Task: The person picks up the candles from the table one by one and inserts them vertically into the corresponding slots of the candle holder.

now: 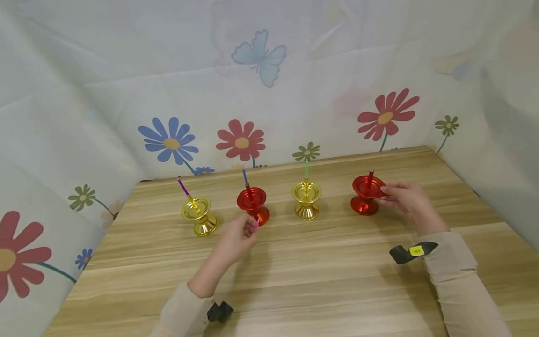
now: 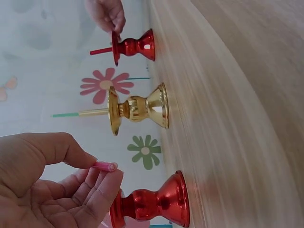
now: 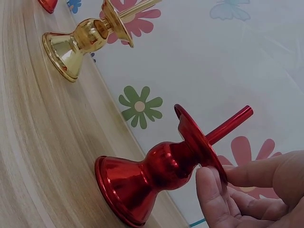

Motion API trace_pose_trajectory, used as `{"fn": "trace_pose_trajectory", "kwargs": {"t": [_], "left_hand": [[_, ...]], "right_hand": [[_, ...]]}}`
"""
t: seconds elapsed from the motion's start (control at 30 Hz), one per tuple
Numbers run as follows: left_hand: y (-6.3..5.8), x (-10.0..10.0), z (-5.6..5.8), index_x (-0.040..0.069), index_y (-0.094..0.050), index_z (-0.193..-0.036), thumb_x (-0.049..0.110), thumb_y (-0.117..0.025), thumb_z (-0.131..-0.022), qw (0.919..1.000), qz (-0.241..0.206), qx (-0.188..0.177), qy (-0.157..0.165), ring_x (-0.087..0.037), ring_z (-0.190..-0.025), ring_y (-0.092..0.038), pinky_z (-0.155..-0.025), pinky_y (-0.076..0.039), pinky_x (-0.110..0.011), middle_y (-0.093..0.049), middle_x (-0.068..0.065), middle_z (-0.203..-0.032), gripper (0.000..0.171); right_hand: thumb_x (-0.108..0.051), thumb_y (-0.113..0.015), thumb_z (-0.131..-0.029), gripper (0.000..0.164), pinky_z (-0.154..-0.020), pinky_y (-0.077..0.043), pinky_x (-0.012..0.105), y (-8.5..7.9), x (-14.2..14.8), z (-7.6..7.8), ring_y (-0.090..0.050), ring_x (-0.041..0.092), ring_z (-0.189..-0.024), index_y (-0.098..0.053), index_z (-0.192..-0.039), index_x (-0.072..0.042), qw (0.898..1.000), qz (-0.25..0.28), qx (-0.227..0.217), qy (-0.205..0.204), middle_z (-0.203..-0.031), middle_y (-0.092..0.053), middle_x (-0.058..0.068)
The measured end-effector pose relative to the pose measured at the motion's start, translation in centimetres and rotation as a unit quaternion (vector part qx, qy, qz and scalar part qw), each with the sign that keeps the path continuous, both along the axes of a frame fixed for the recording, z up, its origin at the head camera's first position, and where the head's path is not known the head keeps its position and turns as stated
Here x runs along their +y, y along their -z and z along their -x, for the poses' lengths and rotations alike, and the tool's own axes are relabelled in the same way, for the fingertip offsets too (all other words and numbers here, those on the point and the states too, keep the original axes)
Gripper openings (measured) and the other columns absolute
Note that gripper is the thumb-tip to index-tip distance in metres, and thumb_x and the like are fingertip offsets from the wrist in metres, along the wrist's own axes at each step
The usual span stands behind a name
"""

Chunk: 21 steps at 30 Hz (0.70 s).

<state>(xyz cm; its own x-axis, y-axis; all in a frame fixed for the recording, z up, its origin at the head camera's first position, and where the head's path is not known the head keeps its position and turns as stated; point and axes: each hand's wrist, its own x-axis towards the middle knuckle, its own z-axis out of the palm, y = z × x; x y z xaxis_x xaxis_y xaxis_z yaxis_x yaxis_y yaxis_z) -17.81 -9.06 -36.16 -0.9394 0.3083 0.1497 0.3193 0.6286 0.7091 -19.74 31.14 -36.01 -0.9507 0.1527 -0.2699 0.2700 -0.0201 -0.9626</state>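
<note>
My left hand point(image 1: 236, 238) pinches a short pink candle point(image 2: 103, 166) between thumb and fingertips, in front of a red candle holder point(image 1: 261, 215) that bears a blue candle point(image 1: 245, 177). On the right, my right hand point(image 1: 408, 201) grips the dish rim of another red candle holder point(image 3: 166, 166), thumb above and fingers beneath. That holder stands upright on the table, and its thin red tube point(image 3: 232, 124) has no candle in it. Between the two red holders is a gold candle holder point(image 1: 307, 210) with a green candle point(image 1: 307, 169).
At the left end of the row stands a gold candle holder point(image 1: 205, 225) with a tilted purple candle point(image 1: 183, 186). All the holders are on a wood-grain table point(image 1: 320, 281). A white cloth point(image 1: 177, 93) printed with flowers and a butterfly hangs behind and at both sides.
</note>
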Motion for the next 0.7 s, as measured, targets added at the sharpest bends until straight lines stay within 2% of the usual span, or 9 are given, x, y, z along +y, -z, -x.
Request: {"fn": "trace_pose_trajectory", "kwargs": {"t": [0.27,0.37,0.57,0.7], "left_hand": [[-0.3,1.2,0.1,-0.004,-0.059,-0.091,-0.009,-0.061,-0.076,0.9997,-0.011,-0.01,0.021,-0.016,-0.075,-0.056,-0.068,-0.052,-0.025,-0.059,-0.009,-0.083,0.017],[-0.4,1.6,0.2,-0.003,-0.06,-0.091,-0.009,-0.061,-0.076,0.9995,-0.015,-0.005,0.027,-0.016,-0.074,-0.056,-0.068,-0.052,-0.025,-0.06,-0.009,-0.082,0.016],[-0.7,2.5,0.4,-0.002,-0.061,-0.092,-0.007,-0.063,-0.078,0.9995,-0.004,0.002,0.031,-0.016,-0.075,-0.057,-0.07,-0.054,-0.028,-0.061,-0.007,-0.082,0.015],[-0.8,3.1,0.4,-0.002,-0.061,-0.093,-0.006,-0.063,-0.078,0.9992,-0.015,0.001,0.037,-0.016,-0.076,-0.058,-0.072,-0.055,-0.029,-0.062,-0.007,-0.083,0.015]], "right_hand": [[-0.004,-0.05,-0.096,0.038,-0.07,-0.058,0.022,0.1,0.0,0.0,-0.065,0.005,-0.066,-0.039,-0.127,0.015,1.0,-0.006,0.007,-0.006,-0.072,-0.062,-0.01],[-0.003,-0.049,-0.096,0.036,-0.069,-0.058,0.021,0.1,0.0,0.0,-0.065,0.005,-0.065,-0.04,-0.126,0.015,1.0,0.004,0.01,-0.004,-0.072,-0.063,-0.009],[-0.005,-0.05,-0.096,0.042,-0.072,-0.058,0.021,-0.1,-0.1,0.0,-0.064,0.003,-0.067,-0.037,-0.131,0.016,1.0,-0.016,0.003,0.004,-0.073,-0.062,-0.01],[-0.004,-0.05,-0.096,0.043,-0.071,-0.058,0.022,-0.2,0.0,0.0,-0.065,0.005,-0.066,-0.036,-0.131,0.017,1.0,0.0,0.003,0.002,-0.072,-0.062,-0.009]]}}
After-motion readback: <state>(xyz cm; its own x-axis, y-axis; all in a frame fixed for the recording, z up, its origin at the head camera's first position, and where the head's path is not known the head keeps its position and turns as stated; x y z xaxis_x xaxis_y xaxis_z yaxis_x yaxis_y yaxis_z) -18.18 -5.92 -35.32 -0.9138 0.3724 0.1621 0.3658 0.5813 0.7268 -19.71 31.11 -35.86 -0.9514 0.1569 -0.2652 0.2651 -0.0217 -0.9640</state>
